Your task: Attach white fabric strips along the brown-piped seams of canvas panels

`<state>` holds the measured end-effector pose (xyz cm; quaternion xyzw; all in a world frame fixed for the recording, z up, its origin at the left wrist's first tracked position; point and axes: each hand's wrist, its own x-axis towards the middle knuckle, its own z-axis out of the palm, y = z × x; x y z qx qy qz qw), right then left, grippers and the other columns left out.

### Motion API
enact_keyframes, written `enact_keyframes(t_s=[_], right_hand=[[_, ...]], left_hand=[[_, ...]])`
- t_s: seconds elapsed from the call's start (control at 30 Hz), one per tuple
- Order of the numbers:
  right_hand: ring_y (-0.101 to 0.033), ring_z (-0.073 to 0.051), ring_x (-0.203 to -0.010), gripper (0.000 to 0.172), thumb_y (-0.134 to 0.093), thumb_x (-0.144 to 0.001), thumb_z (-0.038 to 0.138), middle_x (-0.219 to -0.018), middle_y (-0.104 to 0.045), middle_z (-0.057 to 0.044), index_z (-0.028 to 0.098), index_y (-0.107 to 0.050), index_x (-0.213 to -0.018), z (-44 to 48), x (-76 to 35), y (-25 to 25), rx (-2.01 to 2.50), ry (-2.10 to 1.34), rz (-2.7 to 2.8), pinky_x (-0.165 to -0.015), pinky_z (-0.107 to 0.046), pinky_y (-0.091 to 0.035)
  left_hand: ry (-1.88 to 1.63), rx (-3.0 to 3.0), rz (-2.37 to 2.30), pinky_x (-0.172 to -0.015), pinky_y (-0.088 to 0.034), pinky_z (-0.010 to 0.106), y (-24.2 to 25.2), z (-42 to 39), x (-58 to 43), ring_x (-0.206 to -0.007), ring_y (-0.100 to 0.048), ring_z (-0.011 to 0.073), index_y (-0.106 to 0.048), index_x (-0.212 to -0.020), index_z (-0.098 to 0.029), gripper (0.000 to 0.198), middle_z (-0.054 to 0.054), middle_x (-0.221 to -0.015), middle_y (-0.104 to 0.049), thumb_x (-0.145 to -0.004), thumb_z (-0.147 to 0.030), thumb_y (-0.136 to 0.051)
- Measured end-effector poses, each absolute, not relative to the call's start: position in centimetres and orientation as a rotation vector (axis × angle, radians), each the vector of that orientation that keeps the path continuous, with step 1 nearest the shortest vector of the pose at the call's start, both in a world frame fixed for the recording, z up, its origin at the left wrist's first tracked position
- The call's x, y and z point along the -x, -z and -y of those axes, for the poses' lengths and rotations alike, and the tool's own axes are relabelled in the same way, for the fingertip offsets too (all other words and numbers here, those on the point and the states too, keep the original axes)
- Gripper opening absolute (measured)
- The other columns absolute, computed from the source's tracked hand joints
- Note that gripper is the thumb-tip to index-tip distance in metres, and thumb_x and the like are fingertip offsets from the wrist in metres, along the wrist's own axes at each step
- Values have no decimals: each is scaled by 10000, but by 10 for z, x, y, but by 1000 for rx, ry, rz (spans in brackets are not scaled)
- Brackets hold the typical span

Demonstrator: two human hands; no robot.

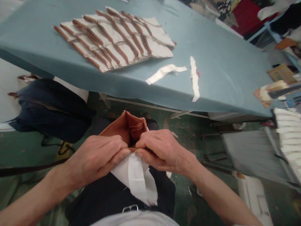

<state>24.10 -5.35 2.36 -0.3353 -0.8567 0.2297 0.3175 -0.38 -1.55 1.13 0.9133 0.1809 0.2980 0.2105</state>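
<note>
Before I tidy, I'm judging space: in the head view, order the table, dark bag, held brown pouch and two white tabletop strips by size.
Table
Dark bag
Brown pouch, partly hidden
Left strip, right strip: too alike to rank

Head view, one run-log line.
left hand: pinching brown piece by edge; right hand: pinching same edge; white strip: below hands; table: overlapping white-brown pieces

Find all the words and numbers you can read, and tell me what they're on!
None: no word, brand, number or sign can be read.
Held brown-and-white piece: no writing shows.
Pale strips on the table: no writing shows.
Small things at the right edge: too blurred to tell.
</note>
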Motion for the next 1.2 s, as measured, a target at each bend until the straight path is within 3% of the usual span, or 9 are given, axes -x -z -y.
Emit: enact_keyframes(t_s=[0.2, 0.3, 0.4, 0.7, 0.83, 0.9, 1.0, 1.1, 1.2], right_hand=[[-578, -128, -660, 262, -429, -1127, 210, -736, -654, 10, 217, -564, -901, 56, -240, -28, 901, -500, 2295, -660, -277, -399], [-563, -132, -662, 292, -420, -1143, 216, -748, -665, 5, 211, -574, -894, 60, -242, -34, 910, -488, 2325, -658, -282, -397], [-574, -140, -690, 343, -399, -1178, 267, -779, -684, -10, 198, -601, -908, 62, -244, -42, 911, -536, 2368, -678, -289, -413], [-653, -141, -797, 280, -486, -1164, 314, -857, -738, -20, 206, -635, -953, 64, -246, -46, 705, -1107, 2223, -785, -271, -485], [-608, -109, -721, 408, -585, -1122, 515, -798, -659, 7, 186, -644, -887, 55, -246, -31, 705, -1473, 1820, -687, -230, -470], [-547, -100, -679, 459, -642, -1072, 591, -768, -617, 21, 179, -642, -869, 50, -246, -25, 772, -1637, 1656, -630, -223, -436], [-473, -88, -636, 486, -698, -1025, 619, -729, -573, 37, 167, -647, -855, 45, -244, -19, 802, -1756, 1521, -578, -215, -384], [-485, -83, -645, 495, -698, -1026, 616, -752, -603, 26, 155, -664, -849, 43, -239, -15, 764, -1722, 1522, -597, -210, -402], [-491, -83, -628, 493, -688, -1034, 613, -718, -592, 38, 158, -670, -843, 42, -236, -15, 776, -1620, 1614, -603, -210, -412]], left_hand=[[-669, -2298, -569, -677, -455, 220, -12, 17, 5, -717, -710, 97, -651, -1084, -239, 188, -64, -873, -756, -1171, -305, -498], [-537, -2182, -577, -603, -399, 227, -22, 14, 0, -635, -611, 95, -637, -882, -220, 288, -68, -741, -666, -1136, -333, -560], [-442, -2099, -538, -525, -315, 240, -34, 10, -5, -550, -456, 87, -497, -708, -210, 407, -80, -624, -502, -1090, -312, -593], [-485, -1844, -445, -503, -298, 231, -48, 32, -13, -497, -402, 72, -406, -659, -208, 366, -85, -571, -395, -991, -153, -549], [-664, -1443, -565, -442, -241, 238, -39, 42, -29, -461, -285, 74, -343, -598, -206, 615, -74, -533, -312, -1071, -491, -612], [-773, -1207, -634, -420, -211, 237, -29, 46, -38, -469, -238, 75, -295, -594, -214, 712, -72, -533, -288, -1026, -664, -639], [-853, -988, -636, -418, -198, 236, -13, 50, -46, -474, -217, 73, -264, -594, -219, 776, -78, -535, -265, -930, -746, -724], [-892, -963, -606, -415, -210, 239, -1, 50, -45, -455, -219, 71, -230, -580, -221, 832, -81, -520, -242, -860, -779, -780], [-902, -1037, -598, -402, -236, 260, 6, 47, -40, -421, -244, 80, -225, -547, -232, 878, -69, -467, -262, -798, -932, -693]])
